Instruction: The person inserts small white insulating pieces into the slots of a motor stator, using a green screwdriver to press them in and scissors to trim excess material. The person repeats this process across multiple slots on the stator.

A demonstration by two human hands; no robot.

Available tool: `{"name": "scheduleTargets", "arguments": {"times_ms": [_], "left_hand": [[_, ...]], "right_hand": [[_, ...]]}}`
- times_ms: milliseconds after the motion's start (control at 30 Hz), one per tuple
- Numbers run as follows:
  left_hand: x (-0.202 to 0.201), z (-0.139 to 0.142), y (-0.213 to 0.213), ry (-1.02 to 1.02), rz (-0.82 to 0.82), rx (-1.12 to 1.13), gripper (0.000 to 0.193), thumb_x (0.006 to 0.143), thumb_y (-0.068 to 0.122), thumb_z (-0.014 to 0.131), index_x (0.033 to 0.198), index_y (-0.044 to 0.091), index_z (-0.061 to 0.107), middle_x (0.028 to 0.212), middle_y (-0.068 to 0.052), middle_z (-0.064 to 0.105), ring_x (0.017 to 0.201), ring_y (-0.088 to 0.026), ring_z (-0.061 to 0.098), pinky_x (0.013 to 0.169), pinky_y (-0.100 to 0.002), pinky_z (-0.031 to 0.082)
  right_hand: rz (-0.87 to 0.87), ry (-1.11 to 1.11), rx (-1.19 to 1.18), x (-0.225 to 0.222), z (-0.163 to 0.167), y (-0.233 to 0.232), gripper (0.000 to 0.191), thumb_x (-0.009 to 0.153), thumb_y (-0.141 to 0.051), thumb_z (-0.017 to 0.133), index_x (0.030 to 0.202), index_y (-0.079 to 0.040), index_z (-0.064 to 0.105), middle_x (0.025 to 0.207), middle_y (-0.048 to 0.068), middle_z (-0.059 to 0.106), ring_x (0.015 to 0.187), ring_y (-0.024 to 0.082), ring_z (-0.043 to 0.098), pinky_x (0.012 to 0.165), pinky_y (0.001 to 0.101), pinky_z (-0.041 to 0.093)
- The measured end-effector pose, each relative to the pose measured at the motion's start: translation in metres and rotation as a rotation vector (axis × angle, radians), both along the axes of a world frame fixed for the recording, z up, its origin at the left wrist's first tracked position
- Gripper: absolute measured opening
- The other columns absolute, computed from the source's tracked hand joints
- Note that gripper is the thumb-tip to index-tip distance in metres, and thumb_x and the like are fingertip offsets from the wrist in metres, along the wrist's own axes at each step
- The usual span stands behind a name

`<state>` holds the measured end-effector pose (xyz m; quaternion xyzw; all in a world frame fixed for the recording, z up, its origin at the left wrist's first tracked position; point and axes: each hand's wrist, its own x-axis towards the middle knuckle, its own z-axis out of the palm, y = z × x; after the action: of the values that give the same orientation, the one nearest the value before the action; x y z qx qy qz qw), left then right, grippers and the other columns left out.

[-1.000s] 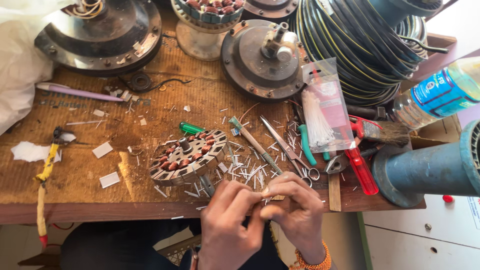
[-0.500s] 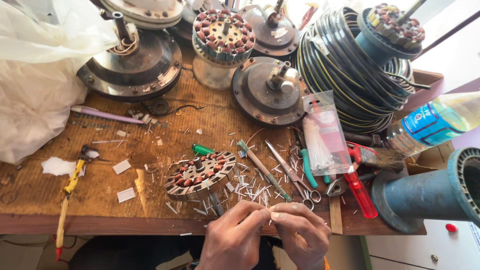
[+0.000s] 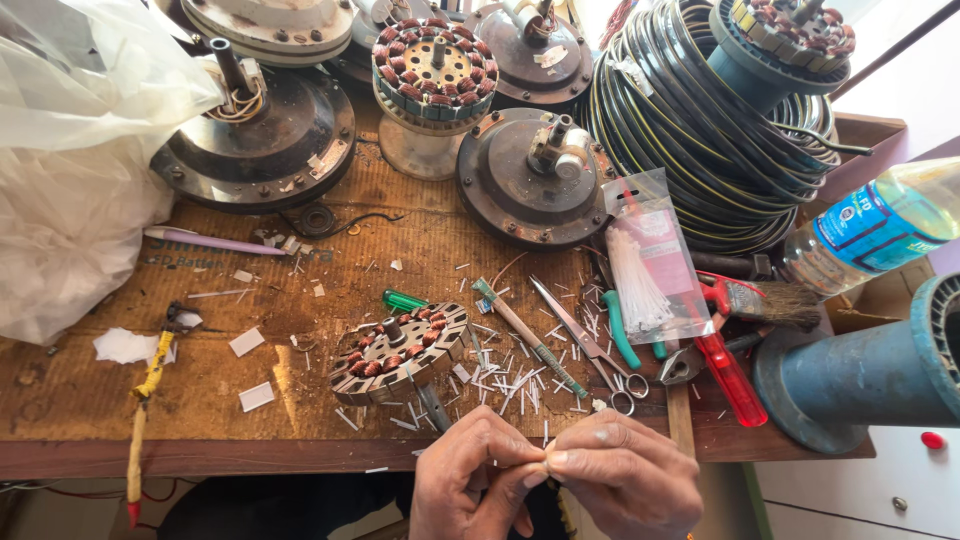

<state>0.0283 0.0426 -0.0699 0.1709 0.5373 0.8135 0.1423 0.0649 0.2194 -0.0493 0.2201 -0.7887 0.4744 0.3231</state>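
both hands, left hand (image 3: 475, 470) and right hand (image 3: 625, 475), pinch a tiny pale sliver (image 3: 546, 462) over the worn wooden bench (image 3: 200, 420) edge; a loosened grip could drop it to the floor.

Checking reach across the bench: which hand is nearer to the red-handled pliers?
Right. The right hand lies just below-left of the red-handled pliers, while the left hand sits further left, beyond the right hand, under the wound motor core.

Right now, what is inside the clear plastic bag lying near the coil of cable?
The clear plastic bag holds a bundle of white cable ties and a pink card. It lies over the tools beneath it, so parts of the green-handled tool and red-handled pliers are hidden.
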Motion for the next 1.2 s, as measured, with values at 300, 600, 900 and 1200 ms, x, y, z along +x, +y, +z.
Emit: {"name": "scheduleTargets", "arguments": {"times_ms": [300,600,900,1200], "left_hand": [[-0.003,-0.002,0.002,0.642,0.28,-0.197,0.018,0.088,0.008,0.086,0.089,0.002,0.069,0.076,-0.007,0.062,0.064,-0.014,0.067,0.055,-0.027,0.053],[-0.016,0.009,-0.016,0.68,0.216,-0.147,0.016,0.077,0.006,0.088,0.085,0.004,0.074,0.074,-0.005,0.071,0.064,-0.018,0.068,0.052,-0.026,0.049],[-0.017,0.017,-0.032,1.002,0.292,-0.532,0.023,0.08,0.02,0.092,0.082,0.009,0.072,0.072,0.0,0.069,0.065,-0.013,0.066,0.056,-0.026,0.056],[-0.023,0.018,-0.04,0.971,-0.04,-0.406,0.019,0.087,0.014,0.077,0.105,0.007,0.074,0.09,-0.002,0.07,0.083,-0.017,0.073,0.07,-0.028,0.062]], "right_hand": [[0.085,-0.402,-0.334,0.014,-0.018,0.01,0.015,0.083,0.002,0.081,0.095,0.004,0.073,0.086,0.018,0.077,0.081,0.023,0.077,0.073,0.0331,0.062],[0.058,-0.176,-0.418,0.018,-0.043,-0.016,0.016,0.092,-0.01,0.082,0.095,0.001,0.07,0.084,0.016,0.078,0.079,0.02,0.079,0.072,0.0302,0.065],[0.087,-0.538,-0.398,0.018,-0.051,-0.008,0.012,0.084,-0.001,0.081,0.093,0.004,0.074,0.089,0.019,0.08,0.084,0.022,0.08,0.078,0.0328,0.065],[0.53,-0.979,-0.963,0.022,-0.046,0.007,0.037,0.085,-0.021,0.088,0.089,0.001,0.059,0.081,0.011,0.068,0.072,0.014,0.063,0.064,0.027,0.049]]}}
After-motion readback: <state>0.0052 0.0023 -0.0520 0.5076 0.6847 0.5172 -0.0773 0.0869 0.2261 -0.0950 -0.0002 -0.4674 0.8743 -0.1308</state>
